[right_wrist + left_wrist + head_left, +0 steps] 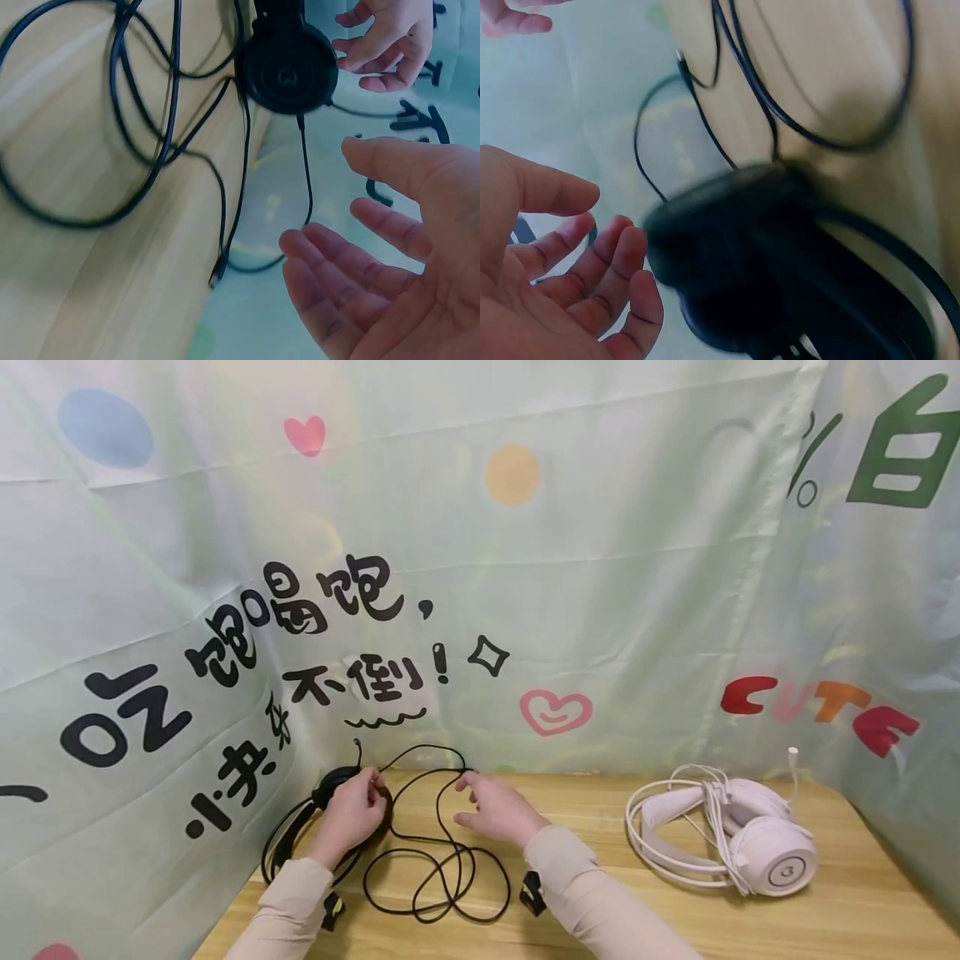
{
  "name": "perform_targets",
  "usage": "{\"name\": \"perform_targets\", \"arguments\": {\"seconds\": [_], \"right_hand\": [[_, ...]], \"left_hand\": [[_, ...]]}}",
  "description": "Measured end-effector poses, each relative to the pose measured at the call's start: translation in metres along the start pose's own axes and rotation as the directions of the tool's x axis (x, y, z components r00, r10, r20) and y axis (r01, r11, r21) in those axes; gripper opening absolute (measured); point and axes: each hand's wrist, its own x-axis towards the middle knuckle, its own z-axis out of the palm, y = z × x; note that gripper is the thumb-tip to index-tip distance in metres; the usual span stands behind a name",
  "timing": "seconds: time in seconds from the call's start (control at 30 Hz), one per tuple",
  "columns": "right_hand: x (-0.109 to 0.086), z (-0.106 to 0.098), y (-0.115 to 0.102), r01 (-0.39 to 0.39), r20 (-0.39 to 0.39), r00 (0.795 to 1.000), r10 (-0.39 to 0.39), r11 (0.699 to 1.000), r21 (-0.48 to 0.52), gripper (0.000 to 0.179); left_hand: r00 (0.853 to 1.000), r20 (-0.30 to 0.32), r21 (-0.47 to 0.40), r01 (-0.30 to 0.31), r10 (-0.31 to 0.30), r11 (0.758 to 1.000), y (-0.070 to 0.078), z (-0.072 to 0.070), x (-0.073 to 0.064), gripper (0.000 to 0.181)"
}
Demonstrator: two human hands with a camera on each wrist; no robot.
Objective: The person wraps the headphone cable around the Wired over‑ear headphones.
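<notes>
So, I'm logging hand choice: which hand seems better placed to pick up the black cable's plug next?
Probably the right: the right hand is empty, with its fingertips near the plug; the left hand is farther off, beside the black headset.

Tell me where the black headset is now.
In the head view, the black headset lies at the left of the table, partly behind the left hand, beside the looped cable.
</notes>
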Motion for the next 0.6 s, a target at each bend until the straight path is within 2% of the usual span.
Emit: {"name": "perform_targets", "arguments": {"seconds": [0.17,0.33,0.47,0.6], "right_hand": [[0.019,0.016,-0.028,0.028,0.02,0.999,-0.026,0.997,-0.07,0.046],[0.035,0.032,-0.056,0.074,0.037,0.997,-0.07,0.986,-0.147,0.046],[0.045,0.048,-0.073,0.118,0.046,0.993,-0.111,0.972,-0.202,0.047],[0.048,0.065,-0.084,0.155,0.051,0.988,-0.146,0.948,-0.279,0.051]], "left_hand": [[0.997,0.017,0.046,0.072,-0.073,0.996,-0.033,-0.028,-0.014,0.019],[0.985,0.017,0.122,0.166,-0.169,0.978,-0.061,-0.053,-0.027,0.018],[0.973,0.011,0.181,0.223,-0.229,0.958,-0.08,-0.058,-0.038,0.02],[0.961,0.019,0.2,0.265,-0.274,0.943,-0.09,-0.051,-0.049,0.036]]}}
